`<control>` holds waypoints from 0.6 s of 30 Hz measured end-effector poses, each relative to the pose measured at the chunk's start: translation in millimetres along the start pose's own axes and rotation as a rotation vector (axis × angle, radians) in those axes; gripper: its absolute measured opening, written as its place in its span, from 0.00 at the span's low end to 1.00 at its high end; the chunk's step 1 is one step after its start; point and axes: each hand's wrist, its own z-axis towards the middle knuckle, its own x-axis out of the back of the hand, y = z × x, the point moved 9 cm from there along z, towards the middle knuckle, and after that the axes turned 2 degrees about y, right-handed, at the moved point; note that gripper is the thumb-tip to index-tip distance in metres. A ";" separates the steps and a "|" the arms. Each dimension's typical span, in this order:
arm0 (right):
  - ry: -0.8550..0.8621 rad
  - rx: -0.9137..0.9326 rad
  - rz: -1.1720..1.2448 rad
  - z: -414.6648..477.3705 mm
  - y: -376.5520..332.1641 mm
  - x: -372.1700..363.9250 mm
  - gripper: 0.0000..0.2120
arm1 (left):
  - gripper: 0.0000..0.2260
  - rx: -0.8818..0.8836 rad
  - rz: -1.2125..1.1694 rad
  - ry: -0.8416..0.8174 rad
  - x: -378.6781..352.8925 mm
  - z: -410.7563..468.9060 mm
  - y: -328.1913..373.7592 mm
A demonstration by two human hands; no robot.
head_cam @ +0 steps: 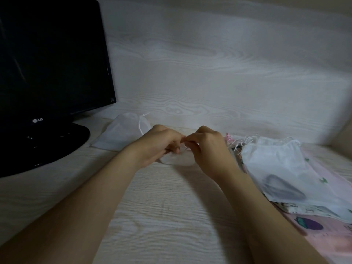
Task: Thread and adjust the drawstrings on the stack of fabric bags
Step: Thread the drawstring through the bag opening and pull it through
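Drawstring: left hand and right hand are pinching it, fingers curled tight, above white bag; easing both ends evenly is looking wisest.

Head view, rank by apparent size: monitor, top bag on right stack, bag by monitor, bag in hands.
1. Monitor.
2. Top stack bag.
3. Bag by monitor; it lies farther off, so true order with 2 is unsure.
4. Held bag, mostly covered.

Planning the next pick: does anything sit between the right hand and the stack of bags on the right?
Nothing visible does. The right hand, pinching the string of the small bag with the left hand, lies right beside the stack.
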 end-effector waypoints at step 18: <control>-0.062 -0.612 0.614 -15.8 35.2 -21.5 0.11 | 0.06 -0.453 0.442 0.359 22.7 -4.0 28.6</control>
